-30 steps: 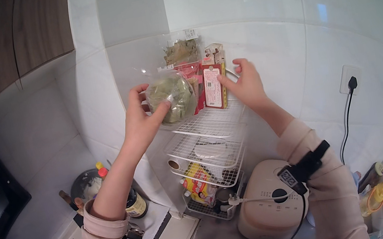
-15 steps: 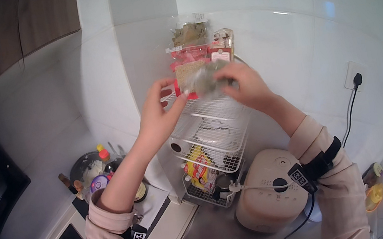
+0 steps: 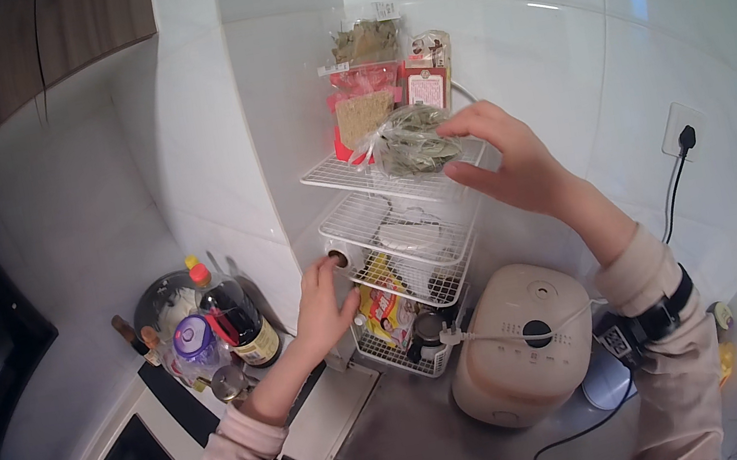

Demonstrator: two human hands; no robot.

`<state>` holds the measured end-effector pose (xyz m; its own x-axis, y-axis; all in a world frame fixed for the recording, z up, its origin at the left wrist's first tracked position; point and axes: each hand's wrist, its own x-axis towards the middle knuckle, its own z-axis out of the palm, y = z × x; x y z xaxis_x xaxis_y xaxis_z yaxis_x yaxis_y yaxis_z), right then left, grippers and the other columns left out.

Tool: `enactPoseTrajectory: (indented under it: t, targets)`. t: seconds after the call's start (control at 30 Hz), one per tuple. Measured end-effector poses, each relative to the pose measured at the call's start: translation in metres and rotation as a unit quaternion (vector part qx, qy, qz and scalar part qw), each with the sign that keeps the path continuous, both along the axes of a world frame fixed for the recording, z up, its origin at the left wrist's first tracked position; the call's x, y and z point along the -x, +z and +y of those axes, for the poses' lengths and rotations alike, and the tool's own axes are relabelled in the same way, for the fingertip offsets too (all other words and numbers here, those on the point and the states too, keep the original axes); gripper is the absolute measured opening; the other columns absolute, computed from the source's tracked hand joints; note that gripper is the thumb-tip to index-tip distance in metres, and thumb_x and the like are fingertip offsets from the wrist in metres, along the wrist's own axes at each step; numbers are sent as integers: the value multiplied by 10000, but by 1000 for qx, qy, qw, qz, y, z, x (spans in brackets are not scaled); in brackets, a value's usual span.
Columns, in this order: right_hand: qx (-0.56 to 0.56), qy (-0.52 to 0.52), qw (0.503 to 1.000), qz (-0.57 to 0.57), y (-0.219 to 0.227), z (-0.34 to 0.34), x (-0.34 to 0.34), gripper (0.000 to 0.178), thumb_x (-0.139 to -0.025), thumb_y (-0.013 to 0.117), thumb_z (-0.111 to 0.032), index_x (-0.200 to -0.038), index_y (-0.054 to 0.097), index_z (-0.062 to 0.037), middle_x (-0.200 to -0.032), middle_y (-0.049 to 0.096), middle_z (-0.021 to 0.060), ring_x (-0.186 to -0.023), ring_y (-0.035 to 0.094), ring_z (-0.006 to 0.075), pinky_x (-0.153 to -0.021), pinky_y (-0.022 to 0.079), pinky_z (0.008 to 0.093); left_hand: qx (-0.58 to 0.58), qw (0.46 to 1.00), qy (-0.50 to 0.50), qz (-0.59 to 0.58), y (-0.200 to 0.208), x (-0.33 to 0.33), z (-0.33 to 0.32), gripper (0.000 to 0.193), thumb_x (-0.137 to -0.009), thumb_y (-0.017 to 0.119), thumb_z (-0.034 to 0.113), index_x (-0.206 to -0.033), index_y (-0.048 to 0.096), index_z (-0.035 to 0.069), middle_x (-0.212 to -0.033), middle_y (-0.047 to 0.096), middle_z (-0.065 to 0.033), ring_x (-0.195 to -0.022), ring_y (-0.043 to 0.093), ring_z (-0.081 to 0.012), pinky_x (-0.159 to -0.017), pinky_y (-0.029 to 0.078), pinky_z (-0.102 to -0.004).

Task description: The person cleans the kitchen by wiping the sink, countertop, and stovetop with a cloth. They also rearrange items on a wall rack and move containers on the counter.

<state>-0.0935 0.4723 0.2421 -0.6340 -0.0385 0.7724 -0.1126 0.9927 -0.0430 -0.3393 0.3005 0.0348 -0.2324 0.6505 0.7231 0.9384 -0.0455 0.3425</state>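
while at rack edge [image 3: 399, 181], perhaps gripping: bag [image 3: 412, 143]

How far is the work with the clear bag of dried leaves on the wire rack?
The clear bag of dried leaves already lies on the top shelf of the white wire rack. The right hand touches it, fingers spread. The left hand is at the rack's lower left corner. Letting go remains.

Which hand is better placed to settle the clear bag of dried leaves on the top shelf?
Right. The right hand is already at the bag of dried leaves on the rack's top shelf. The left hand is lower, by the middle shelf's corner.
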Motion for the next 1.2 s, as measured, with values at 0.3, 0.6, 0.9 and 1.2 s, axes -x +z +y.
enactPoseTrajectory:
  t: [0.3,0.6,0.9,1.2]
  targets:
    - [141,47,923,-355,-57,-70,-64,267,-902,655,-272,-983,688,-20,-918,652,126,-891,638,299,-779,497,429,59,984,160,50,0,-6,52,726,-764,731,241,-1328,393,-66,-1247,479,-226,-1100,485,-390,-955,426,-446]
    - [114,-96,934,-325,-163,-5,-3,401,-870,652,-284,-1184,610,-39,-1187,590,166,-1082,577,373,-905,491,450,184,960,191,93,13,5,66,624,-773,712,254,-1285,499,-34,-1268,525,-211,-1125,517,-368,-938,463,-430]
    - [-109,-132,983,-62,-256,103,99,464,-904,594,-302,-1284,551,-39,-1320,548,183,-1215,524,373,-1013,425,496,170,974,143,44,2,19,80,551,-820,678,228,-1284,503,-12,-1183,596,-235,-1075,583,-399,-921,490,-455]
    - [-167,-234,928,-238,-210,98,90,300,-890,595,-304,-1079,687,-89,-1125,670,103,-1150,565,270,-985,424,447,150,982,107,-48,12,22,78,414,-821,667,206,-1163,561,0,-890,669,-234,-829,655,-413,-731,539,-478]
